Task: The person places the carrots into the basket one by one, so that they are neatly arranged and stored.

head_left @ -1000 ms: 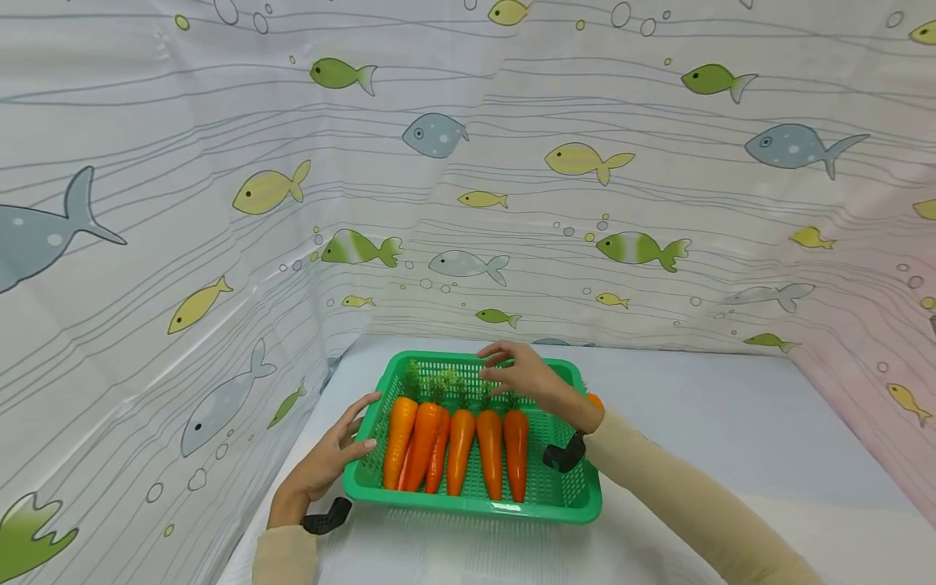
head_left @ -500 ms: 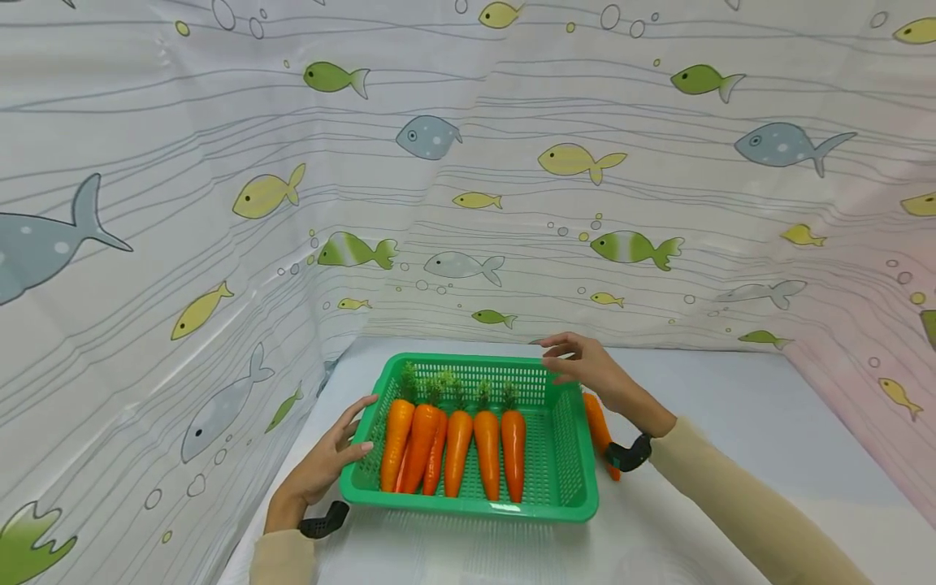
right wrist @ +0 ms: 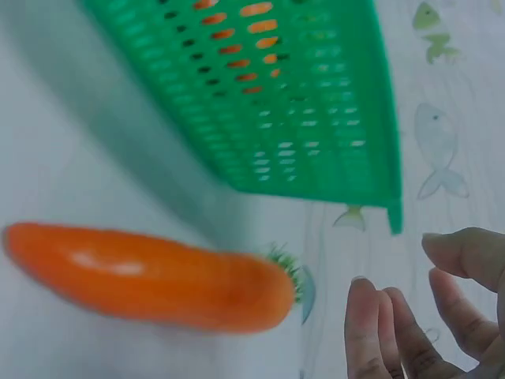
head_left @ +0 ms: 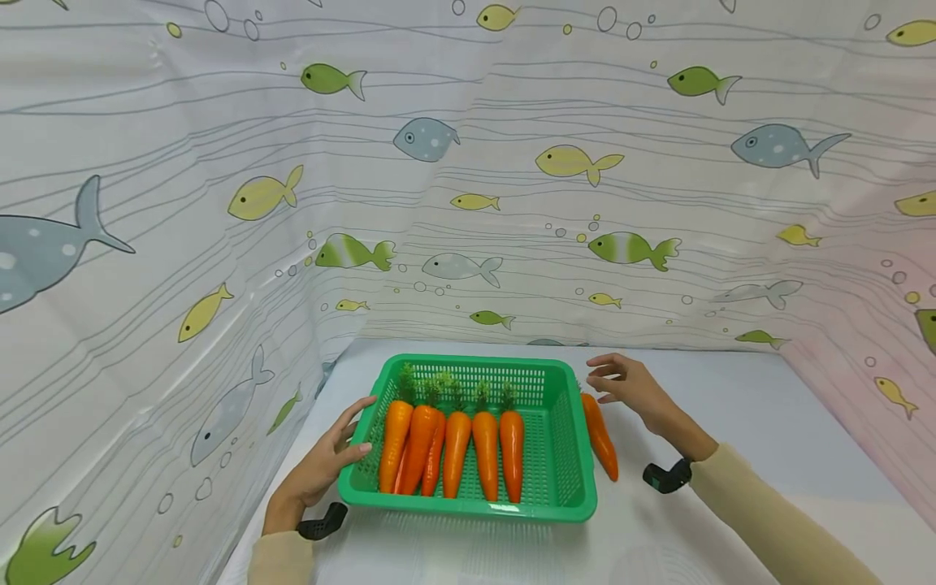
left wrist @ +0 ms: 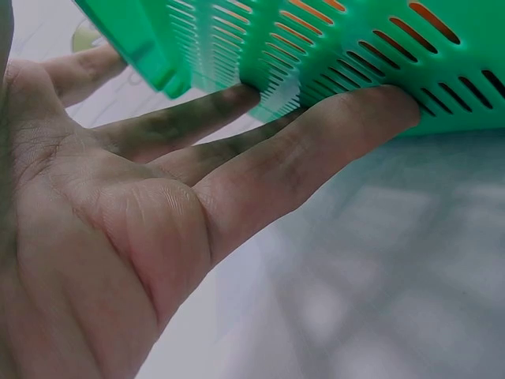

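A green plastic basket [head_left: 468, 512] holds several orange carrots [head_left: 457, 455] lying side by side, their leafy green tops toward the back. My left hand [head_left: 325, 463] rests at the basket's left side. In the left wrist view, the straight fingers [left wrist: 316, 146] of that hand touch the slotted outer wall below the rim. A single carrot [head_left: 600, 437] lies outside, along the basket's right side; the right wrist view shows its thick end and green tuft [right wrist: 284, 264]. Holding nothing, my right hand [head_left: 632, 390] hovers near that thick end with its fingers spread and slightly bent.
A white surface [head_left: 746, 439] lies under the basket and stretches off to the right. Behind and on both sides stands a white sheet [head_left: 512, 236] printed with fish and bubbles. Each wrist wears a small black device [head_left: 667, 477].
My right hand has moved from over the basket, across its right rim, to above the loose carrot, which now shows fully. The left hand and the basket stay nearly in place.
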{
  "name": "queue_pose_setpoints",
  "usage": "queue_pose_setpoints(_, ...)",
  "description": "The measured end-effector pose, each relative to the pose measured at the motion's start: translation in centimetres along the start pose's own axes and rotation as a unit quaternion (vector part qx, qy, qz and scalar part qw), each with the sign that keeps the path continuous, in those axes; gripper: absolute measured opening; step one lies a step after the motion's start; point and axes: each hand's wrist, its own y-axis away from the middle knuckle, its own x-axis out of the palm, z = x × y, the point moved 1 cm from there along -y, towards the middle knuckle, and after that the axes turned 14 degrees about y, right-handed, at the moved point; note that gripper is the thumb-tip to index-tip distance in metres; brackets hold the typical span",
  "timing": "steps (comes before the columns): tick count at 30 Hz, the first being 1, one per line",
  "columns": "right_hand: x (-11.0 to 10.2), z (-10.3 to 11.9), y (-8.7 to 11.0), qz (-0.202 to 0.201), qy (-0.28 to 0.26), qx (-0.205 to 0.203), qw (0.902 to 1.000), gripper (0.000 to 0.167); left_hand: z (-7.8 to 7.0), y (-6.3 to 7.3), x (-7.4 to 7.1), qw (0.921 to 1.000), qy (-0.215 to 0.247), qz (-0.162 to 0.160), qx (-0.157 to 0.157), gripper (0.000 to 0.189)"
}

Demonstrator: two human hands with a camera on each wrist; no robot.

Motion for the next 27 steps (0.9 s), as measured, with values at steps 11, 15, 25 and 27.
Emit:
queue_pose_setpoints(11, 1.3, -4.2, -0.4, 0.007, 0.061, 0.028, 0.9977, 0.053, -0.1, 0.1, 0.1, 1.0, -0.006, -0.005, 0.001, 0.074)
queue_pose_setpoints(15, 2.1, -5.0, -0.6, 0.017, 0.077, 0.026, 0.9966, 0.051, -0.2, 0.2, 0.3, 1.0, -0.004, -0.005, 0.0, 0.074)
queue_pose_setpoints(25, 3.1, -5.6, -0.8, 0.043, 0.087, 0.038, 0.9946, 0.053, 0.1, 0.0, 0.0, 0.9999, 0.009, 0.004, -0.002, 0.075)
queue_pose_setpoints(27, 3.2, -5.7, -0.9, 0.05, 0.085, 0.038, 0.9943, 0.054, 0.1, 0.0, 0.0, 1.0, 0.009, 0.003, -0.001, 0.074)
